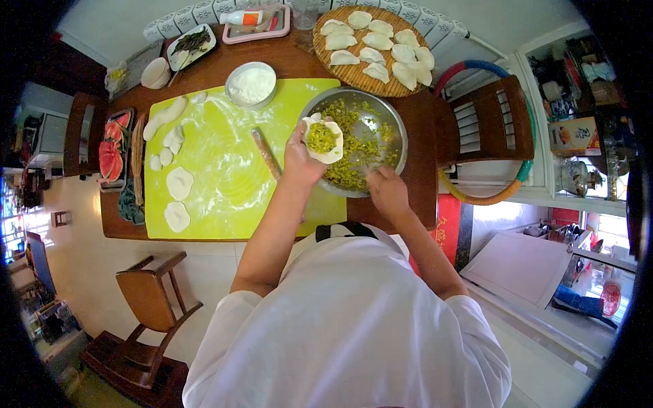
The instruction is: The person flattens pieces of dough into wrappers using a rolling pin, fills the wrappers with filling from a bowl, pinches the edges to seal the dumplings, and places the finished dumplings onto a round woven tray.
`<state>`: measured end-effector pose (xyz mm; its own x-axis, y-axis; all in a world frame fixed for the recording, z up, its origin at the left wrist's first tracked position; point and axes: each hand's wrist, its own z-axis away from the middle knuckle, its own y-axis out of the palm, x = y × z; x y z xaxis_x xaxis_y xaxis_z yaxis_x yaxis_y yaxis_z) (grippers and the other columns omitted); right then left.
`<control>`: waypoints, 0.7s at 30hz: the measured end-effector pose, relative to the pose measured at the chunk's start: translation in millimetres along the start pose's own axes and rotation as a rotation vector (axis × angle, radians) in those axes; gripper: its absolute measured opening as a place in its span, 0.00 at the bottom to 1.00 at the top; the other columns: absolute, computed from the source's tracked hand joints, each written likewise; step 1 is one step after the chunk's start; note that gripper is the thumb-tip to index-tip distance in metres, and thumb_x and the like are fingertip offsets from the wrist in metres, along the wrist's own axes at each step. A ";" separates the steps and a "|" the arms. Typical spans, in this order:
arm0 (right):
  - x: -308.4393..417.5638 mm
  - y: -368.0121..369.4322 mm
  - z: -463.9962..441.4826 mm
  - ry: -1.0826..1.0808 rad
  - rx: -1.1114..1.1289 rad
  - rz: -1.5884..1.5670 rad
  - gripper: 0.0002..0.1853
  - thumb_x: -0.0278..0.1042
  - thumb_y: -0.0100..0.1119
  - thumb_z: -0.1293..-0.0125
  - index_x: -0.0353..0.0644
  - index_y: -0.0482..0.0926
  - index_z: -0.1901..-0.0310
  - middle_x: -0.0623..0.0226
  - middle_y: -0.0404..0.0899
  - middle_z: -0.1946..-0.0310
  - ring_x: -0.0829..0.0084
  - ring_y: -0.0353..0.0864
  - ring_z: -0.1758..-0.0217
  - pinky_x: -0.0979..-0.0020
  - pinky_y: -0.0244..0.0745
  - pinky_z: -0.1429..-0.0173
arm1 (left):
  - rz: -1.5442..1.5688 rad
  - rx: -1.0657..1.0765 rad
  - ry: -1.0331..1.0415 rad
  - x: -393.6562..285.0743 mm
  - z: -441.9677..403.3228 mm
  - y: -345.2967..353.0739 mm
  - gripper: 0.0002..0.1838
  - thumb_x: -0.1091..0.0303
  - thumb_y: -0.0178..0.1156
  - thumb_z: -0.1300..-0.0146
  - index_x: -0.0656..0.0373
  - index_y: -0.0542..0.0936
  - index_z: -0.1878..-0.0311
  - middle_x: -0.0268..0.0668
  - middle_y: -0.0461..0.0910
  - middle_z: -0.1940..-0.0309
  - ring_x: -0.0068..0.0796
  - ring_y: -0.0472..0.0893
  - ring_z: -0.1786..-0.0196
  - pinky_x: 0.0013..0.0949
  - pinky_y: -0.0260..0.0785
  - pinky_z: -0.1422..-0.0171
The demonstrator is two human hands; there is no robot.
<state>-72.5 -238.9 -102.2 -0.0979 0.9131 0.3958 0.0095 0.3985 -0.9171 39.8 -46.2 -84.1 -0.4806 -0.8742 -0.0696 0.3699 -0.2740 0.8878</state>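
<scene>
From where I stood, taking 12 as straight away from the person [347, 319], the left hand [299, 158] was gripping a round dough wrapper [333, 156] by its edge, palm under it, a heap of green filling [321, 139] on top. That wrapper sat over the 9 o'clock side of a metal bowl [400, 136], which held more chopped filling. Right hand [389, 194]: at the bowl's 5 o'clock, fingers curled; couldn't tell whether it held anything. Reading from the left hand: rolling pin [266, 153] just beside it at 9, lying on a floury green mat [224, 197]. Two flat dough rounds [179, 183] toward 8 and 9, small dough lumps [174, 138] at 9, dough roll [165, 119] between 9 and 10. Flour bowl [252, 84] near 11. Wicker tray [355, 77] of dumplings [371, 55] near 1, bordering the metal bowl. Farther out on the wooden table [292, 51]: pink tray [256, 37] at 11, plate of dark food [191, 45] between 10 and 11, cut watermelon [111, 160] at 9. Chair [493, 119] at 3, beyond the table.
</scene>
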 end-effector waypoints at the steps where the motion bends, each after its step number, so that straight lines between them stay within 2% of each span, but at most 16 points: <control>1: 3.1 2.5 1.6 -0.001 0.100 0.078 0.14 0.38 0.54 0.40 0.45 0.78 0.55 0.55 0.75 0.65 0.54 0.76 0.62 0.57 0.73 0.55 | 0.019 0.017 -0.018 0.5 2.5 2.2 0.20 0.57 0.35 0.29 0.59 0.70 0.47 0.47 0.76 0.50 0.44 0.75 0.47 0.46 0.66 0.39; 2: 6.1 3.5 3.7 0.001 0.099 0.077 0.14 0.38 0.54 0.40 0.45 0.78 0.55 0.55 0.75 0.65 0.54 0.76 0.62 0.57 0.73 0.55 | 0.018 0.016 -0.019 1.3 4.4 4.7 0.20 0.57 0.35 0.29 0.59 0.70 0.47 0.47 0.76 0.50 0.44 0.75 0.47 0.46 0.66 0.39; 4: 17.2 -0.8 5.9 -0.167 0.024 0.144 0.18 0.44 0.58 0.43 0.46 0.78 0.53 0.59 0.75 0.59 0.55 0.74 0.54 0.55 0.69 0.47 | 0.013 -0.018 -0.021 3.1 7.9 9.2 0.19 0.57 0.36 0.29 0.58 0.70 0.47 0.48 0.76 0.50 0.44 0.75 0.47 0.46 0.67 0.40; 5: 22.8 -4.5 5.9 -0.164 0.024 0.141 0.18 0.44 0.58 0.43 0.46 0.78 0.53 0.59 0.75 0.59 0.55 0.74 0.54 0.55 0.69 0.47 | 0.010 -0.021 -0.023 3.6 9.1 9.8 0.19 0.57 0.36 0.29 0.58 0.70 0.47 0.48 0.76 0.50 0.44 0.75 0.47 0.46 0.67 0.40; 7: 35.9 -17.9 4.0 -0.132 -0.130 0.026 0.19 0.44 0.62 0.47 0.48 0.78 0.53 0.62 0.73 0.53 0.56 0.71 0.47 0.55 0.65 0.42 | 0.002 0.013 -0.060 4.5 12.9 12.7 0.20 0.56 0.38 0.30 0.60 0.72 0.49 0.44 0.78 0.53 0.42 0.76 0.49 0.44 0.67 0.41; 11: 38.9 -30.4 -9.5 -0.210 -0.309 -0.109 0.17 0.39 0.65 0.49 0.50 0.80 0.55 0.63 0.72 0.50 0.57 0.71 0.47 0.57 0.66 0.43 | -0.008 -0.017 -0.097 11.1 26.3 22.8 0.19 0.56 0.40 0.30 0.59 0.72 0.49 0.44 0.77 0.53 0.41 0.76 0.49 0.44 0.66 0.40; 13: 46.1 -45.3 -22.4 -0.415 -0.345 -0.126 0.14 0.33 0.66 0.50 0.53 0.81 0.59 0.64 0.73 0.51 0.59 0.72 0.47 0.57 0.67 0.45 | -0.009 -0.009 -0.133 16.5 25.5 21.1 0.18 0.58 0.38 0.30 0.58 0.70 0.47 0.46 0.75 0.49 0.43 0.75 0.47 0.46 0.67 0.40; 17: 44.9 -53.0 -36.1 -0.568 -0.411 -0.101 0.12 0.32 0.65 0.51 0.54 0.82 0.63 0.65 0.74 0.52 0.59 0.74 0.48 0.58 0.69 0.47 | -0.059 0.068 -0.164 20.4 35.7 26.5 0.18 0.58 0.40 0.30 0.58 0.71 0.46 0.45 0.75 0.48 0.42 0.75 0.46 0.45 0.67 0.40; 21: 41.6 -55.4 -43.2 -0.678 -0.438 -0.120 0.10 0.32 0.64 0.53 0.53 0.81 0.66 0.66 0.75 0.52 0.60 0.75 0.50 0.60 0.70 0.49 | -0.128 0.082 -0.131 20.9 38.5 29.7 0.14 0.59 0.47 0.32 0.56 0.72 0.50 0.41 0.77 0.53 0.38 0.77 0.49 0.41 0.69 0.43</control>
<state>-34.1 -219.3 -32.9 -0.7024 0.6676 0.2466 0.3354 0.6162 -0.7126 10.1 -57.2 -41.7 -0.6208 -0.7733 -0.1293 0.2358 -0.3414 0.9098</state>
